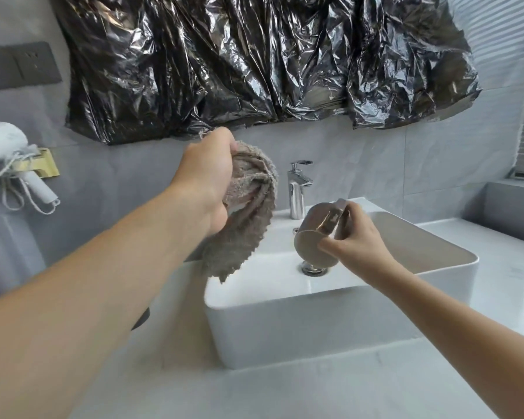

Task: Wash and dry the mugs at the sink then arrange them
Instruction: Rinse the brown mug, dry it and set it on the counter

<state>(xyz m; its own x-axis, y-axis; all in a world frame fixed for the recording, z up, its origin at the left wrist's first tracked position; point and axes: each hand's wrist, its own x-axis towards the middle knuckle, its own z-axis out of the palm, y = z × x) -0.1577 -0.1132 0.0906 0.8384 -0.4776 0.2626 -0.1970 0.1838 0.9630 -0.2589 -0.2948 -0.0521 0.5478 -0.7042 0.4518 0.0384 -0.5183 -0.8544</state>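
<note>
My right hand (354,240) holds a taupe mug (313,234) by its handle above the white basin (285,328), near the drain (312,269). The mug is tipped, its base facing me and its mouth turned away. My left hand (206,176) grips a bunched brown-grey cloth (248,213), raised to the left of the mug; the cloth's loose end hangs down over the basin's left edge. Cloth and mug are apart.
A chrome tap (297,189) stands behind the basin, with no water visibly running. Crumpled black plastic (254,62) covers the wall above. A white hairdryer (9,155) hangs on a holder at the left. Pale countertop (285,388) surrounds the basin. A dark object (142,317) peeks from under my left forearm.
</note>
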